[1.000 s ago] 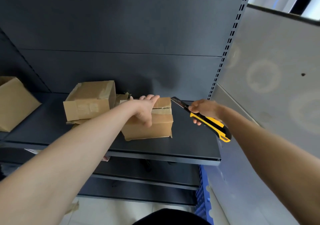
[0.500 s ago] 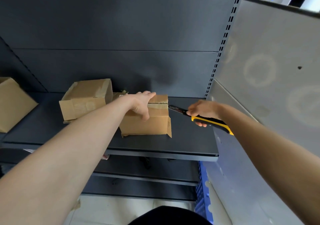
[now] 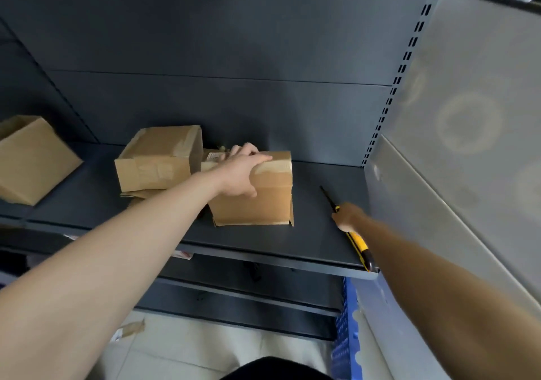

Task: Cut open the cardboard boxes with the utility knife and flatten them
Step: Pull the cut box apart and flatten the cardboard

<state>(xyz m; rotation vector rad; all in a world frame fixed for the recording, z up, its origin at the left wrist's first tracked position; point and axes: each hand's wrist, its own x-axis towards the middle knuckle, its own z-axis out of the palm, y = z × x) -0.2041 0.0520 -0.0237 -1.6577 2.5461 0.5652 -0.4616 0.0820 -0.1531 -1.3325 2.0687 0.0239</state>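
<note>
Distance has opened between utility knife (image 3: 358, 243) and box (image 3: 263, 201): your right hand (image 3: 348, 215), clenched round the handle, has dropped away to the right and now sits low over the shelf (image 3: 307, 233), tip aimed at the back panel (image 3: 234, 110), well apart from the cardboard. Your left hand (image 3: 243, 172) stays clamped over the box's taped top edge, thumb down the front face. Whether the tape is slit I cannot tell; I judge this a reset before another stroke.

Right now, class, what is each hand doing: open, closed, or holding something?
Left hand: grips the top edge of the cardboard box.
Right hand: holds the utility knife, blade apart from the box.
</note>
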